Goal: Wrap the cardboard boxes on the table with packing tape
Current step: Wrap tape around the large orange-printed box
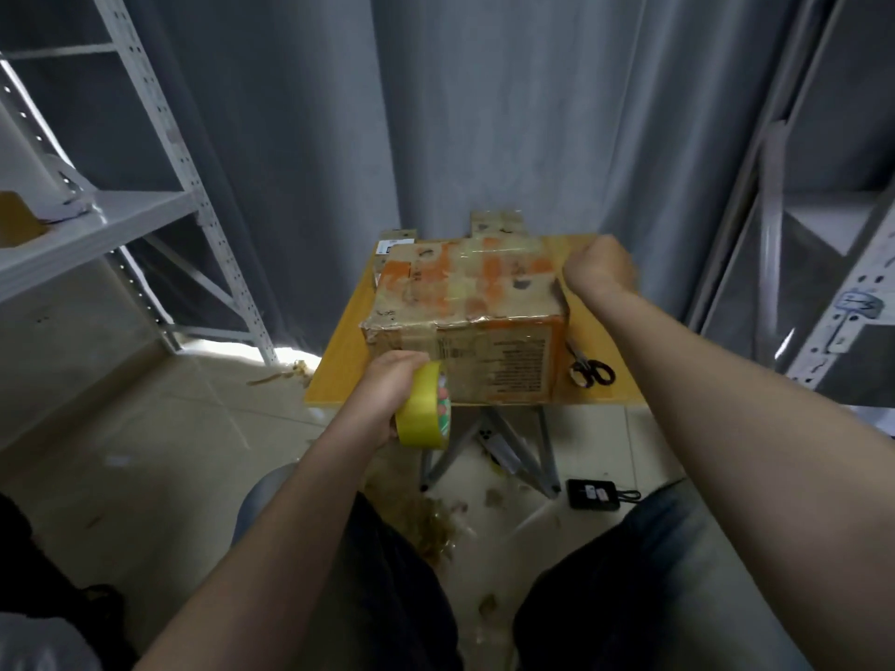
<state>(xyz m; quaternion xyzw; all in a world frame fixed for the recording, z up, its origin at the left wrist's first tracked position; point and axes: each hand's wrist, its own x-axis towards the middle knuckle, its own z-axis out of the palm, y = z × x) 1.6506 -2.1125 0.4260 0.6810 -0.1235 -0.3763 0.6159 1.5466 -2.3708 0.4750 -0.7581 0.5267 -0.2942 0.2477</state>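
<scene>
Left hand (387, 385) is gripping tape roll (426, 414) at near-left face of box (465, 293), sitting mid-counter (339, 365). Right hand (600, 268) is curling at far-right corner, hold unclear. Best keeping tape taut, box braced.

Worn cardboard box (465, 302) under glossy tape, smooth wooden table (339, 365), metal scissors (588, 368).

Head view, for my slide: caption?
Left hand holds yellow tape roll by cardboard box; right hand at its far corner.
</scene>
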